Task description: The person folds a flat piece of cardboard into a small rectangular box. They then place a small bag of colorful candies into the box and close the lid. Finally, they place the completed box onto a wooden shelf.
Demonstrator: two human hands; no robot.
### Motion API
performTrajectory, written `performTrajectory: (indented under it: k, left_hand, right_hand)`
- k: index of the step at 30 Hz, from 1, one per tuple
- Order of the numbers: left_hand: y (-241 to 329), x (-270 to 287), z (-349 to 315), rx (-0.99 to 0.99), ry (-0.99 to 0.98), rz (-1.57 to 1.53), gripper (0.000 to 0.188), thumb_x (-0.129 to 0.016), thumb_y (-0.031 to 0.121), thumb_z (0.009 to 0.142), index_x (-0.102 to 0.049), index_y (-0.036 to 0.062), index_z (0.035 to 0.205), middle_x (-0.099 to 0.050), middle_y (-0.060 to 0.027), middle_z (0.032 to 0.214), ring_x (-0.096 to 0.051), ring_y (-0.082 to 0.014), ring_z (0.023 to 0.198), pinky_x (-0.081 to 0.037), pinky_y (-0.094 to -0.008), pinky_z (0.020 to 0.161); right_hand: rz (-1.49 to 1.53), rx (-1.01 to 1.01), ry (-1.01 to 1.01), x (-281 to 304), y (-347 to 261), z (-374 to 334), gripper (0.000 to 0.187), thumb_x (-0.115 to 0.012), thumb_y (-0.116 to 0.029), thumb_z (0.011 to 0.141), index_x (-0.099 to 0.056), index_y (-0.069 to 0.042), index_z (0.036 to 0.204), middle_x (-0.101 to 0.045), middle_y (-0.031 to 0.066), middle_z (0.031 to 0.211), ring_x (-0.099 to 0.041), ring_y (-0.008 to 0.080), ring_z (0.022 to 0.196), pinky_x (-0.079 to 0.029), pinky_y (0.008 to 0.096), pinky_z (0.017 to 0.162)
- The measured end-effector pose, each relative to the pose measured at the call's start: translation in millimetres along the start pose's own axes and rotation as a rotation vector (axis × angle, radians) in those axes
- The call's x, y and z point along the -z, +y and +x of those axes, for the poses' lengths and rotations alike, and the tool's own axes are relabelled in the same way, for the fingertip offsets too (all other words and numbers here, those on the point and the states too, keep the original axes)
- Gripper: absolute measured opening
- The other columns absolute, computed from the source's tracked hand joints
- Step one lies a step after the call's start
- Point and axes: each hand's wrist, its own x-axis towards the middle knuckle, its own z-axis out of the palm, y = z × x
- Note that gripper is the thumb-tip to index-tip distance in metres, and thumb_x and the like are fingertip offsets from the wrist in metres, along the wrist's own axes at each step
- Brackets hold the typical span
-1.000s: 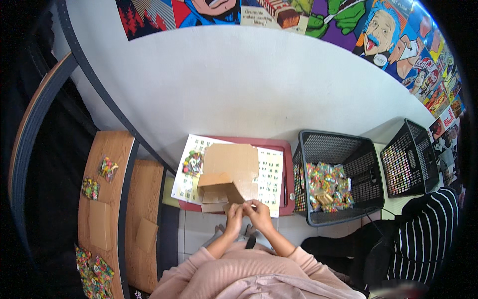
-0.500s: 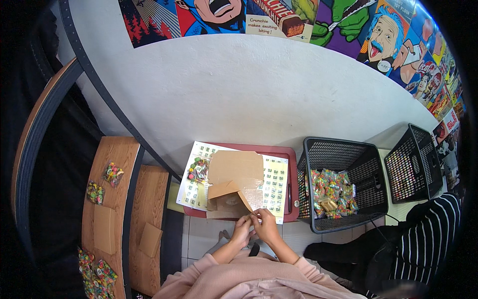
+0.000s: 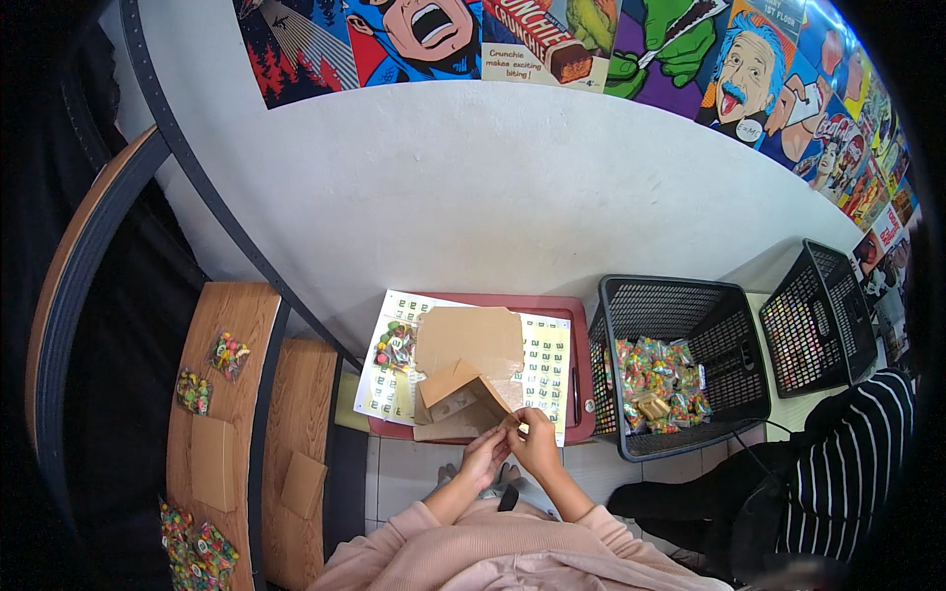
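I'd call this a small packing station, workshop or shop back room, can't tell which. Evidence: open cardboard box at my fingers, over sheets of repeated printed marks on a red tabletop. Right of my fingers: black plastic crate loaded with small clear bags of bright-coloured pieces, second black crate further right. Well left of them: wood-topped shelves with more such bags and flat brown cartons. Another person in a striped top, also off to my right. White wall beyond my fingers, comic-style posters high on it. Tiled floor below.
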Motion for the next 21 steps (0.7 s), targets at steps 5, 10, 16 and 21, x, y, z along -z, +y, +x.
performTrajectory:
  k: [5,10,16,21]
  left_hand:
    - [-5.8,4.3,6.6,0.009,-0.002,-0.007,0.015,-0.057,0.013,0.081,-0.054,0.0104,0.096,-0.057,-0.0014,0.090,-0.053,-0.0130,0.086,-0.043,-0.0278,0.076]
    - [-8.8,7.8,2.9,0.011,0.048,0.023,0.020,-0.059,0.014,0.080,-0.053,0.0110,0.099,-0.057,-0.0009,0.089,-0.053,-0.0123,0.084,-0.041,-0.0271,0.069]
    - [-1.9,5.7,-1.7,-0.128,0.157,0.280,0.049,-0.061,0.009,0.076,-0.037,0.0006,0.118,-0.057,-0.0058,0.094,-0.052,-0.0115,0.077,-0.039,-0.0253,0.063]
    - [2.0,6.5,-3.2,-0.131,0.142,0.275,0.072,-0.065,0.007,0.073,-0.020,-0.0073,0.128,-0.056,-0.0099,0.098,-0.050,-0.0111,0.071,-0.039,-0.0227,0.057]
  right_hand:
    - [0.054,0.005,0.004,-2.2,8.0,0.4,0.012,-0.057,0.004,0.066,-0.054,0.005,0.077,-0.057,0.0170,0.078,-0.060,0.0253,0.073,-0.053,0.0303,0.059]
    - [0.019,0.000,0.011,-2.4,9.3,-1.1,0.012,-0.058,0.003,0.065,-0.055,0.005,0.076,-0.057,0.0168,0.077,-0.060,0.0248,0.072,-0.053,0.0304,0.059]
    - [0.026,-0.055,-0.028,-0.5,16.1,1.3,0.014,-0.063,-0.003,0.059,-0.056,0.004,0.069,-0.058,0.0178,0.070,-0.059,0.0272,0.067,-0.048,0.0323,0.060]
    - [0.064,-0.044,-0.062,2.2,17.4,8.8,0.014,-0.065,-0.004,0.057,-0.056,0.003,0.066,-0.059,0.0166,0.069,-0.060,0.0252,0.067,-0.047,0.0313,0.062]
